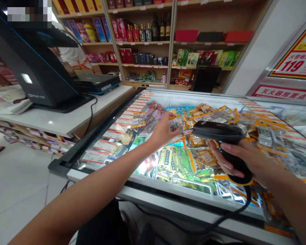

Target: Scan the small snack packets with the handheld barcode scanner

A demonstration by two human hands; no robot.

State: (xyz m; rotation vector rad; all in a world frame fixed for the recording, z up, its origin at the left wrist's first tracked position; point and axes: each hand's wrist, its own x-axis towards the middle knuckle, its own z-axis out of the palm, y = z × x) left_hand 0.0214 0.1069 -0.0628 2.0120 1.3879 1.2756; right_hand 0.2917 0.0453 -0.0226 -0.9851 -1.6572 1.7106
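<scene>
My right hand [234, 160] is wrapped around the handle of a black barcode scanner [216, 130], its head pointing left toward my other hand. My left hand [165, 129] pinches a small clear snack packet [175, 124] with orange edges and a white label, just left of the scanner. Many similar orange-edged packets [206, 158] lie in a loose spread on the glass top of a chest freezer [148, 185]. A single packet [138, 119] lies apart at the left. Green and blue ice-cream wrappers [180, 158] show through the glass.
The scanner's black cable [206, 232] loops down past the freezer's front edge. At left, a white counter [104, 102] carries a black point-of-sale terminal [40, 75] and a flat scale [98, 83]. Stocked shelves [145, 44] line the back; a person in white stands behind the terminal.
</scene>
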